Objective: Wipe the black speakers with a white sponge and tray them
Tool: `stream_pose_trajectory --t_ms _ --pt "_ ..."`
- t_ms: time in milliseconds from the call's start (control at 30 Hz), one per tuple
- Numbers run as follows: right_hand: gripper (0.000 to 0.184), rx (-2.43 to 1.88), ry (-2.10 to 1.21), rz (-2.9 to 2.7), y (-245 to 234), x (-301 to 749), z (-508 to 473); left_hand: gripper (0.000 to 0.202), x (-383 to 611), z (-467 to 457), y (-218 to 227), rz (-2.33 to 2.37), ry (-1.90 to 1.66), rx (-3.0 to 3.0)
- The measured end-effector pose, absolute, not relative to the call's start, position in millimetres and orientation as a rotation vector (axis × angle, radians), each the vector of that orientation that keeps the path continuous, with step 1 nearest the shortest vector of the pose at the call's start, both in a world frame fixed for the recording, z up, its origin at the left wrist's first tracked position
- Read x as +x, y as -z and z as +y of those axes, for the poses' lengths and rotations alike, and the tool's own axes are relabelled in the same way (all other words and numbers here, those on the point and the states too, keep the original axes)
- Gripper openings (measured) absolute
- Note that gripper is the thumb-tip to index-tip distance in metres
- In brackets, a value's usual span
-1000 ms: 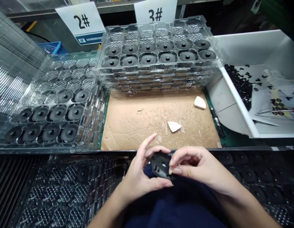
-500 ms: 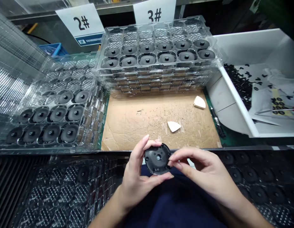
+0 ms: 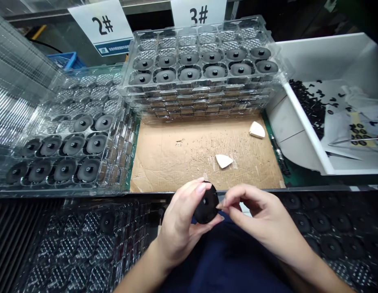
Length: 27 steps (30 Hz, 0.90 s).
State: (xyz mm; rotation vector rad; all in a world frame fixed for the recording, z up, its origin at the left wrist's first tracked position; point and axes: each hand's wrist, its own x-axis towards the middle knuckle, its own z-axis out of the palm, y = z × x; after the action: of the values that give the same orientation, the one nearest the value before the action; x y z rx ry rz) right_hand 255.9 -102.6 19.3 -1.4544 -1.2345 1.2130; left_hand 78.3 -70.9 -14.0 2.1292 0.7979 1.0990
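**Black disc [image 3: 206, 208] in Left Hand [image 3: 179, 221]**

The disc is tilted between the left thumb and fingers, which are closed on its rim. At its right edge, the right hand [image 3: 258, 213] has thumb and index fingertips drawn together; whether they pinch anything cannot be determined. Beyond the grip, a cardboard sheet [image 3: 164, 162] bears two white pieces [image 3: 223, 161]. Farther back stand stacked clear trays [image 3: 201, 91]; to the right, a white bin [image 3: 308, 134].
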Motion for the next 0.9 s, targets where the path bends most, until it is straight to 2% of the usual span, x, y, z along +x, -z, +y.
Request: stream_pose_trajectory --t_ms 133,300,633,900 --pt "0.003 -1.444 -1.247 -1.155 -16.4 257.0 -104.5 0.09 80.5 -69.5 12.3 0.817 -1.102 2.175" --pt "0.007 -1.476 -1.239 -1.142 -14.1 257.5 -109.0 0.09 83.3 -70.2 11.5 0.801 -1.122 2.208" --pt "0.006 -1.354 -1.292 -1.034 -6.4 258.9 -119.5 0.091 82.3 -84.5 17.2 0.894 -1.161 1.79" --pt "0.02 -1.446 -1.146 -1.399 4.1 264.5 -140.2 0.085 82.5 -85.9 13.6 0.871 -1.153 1.52"
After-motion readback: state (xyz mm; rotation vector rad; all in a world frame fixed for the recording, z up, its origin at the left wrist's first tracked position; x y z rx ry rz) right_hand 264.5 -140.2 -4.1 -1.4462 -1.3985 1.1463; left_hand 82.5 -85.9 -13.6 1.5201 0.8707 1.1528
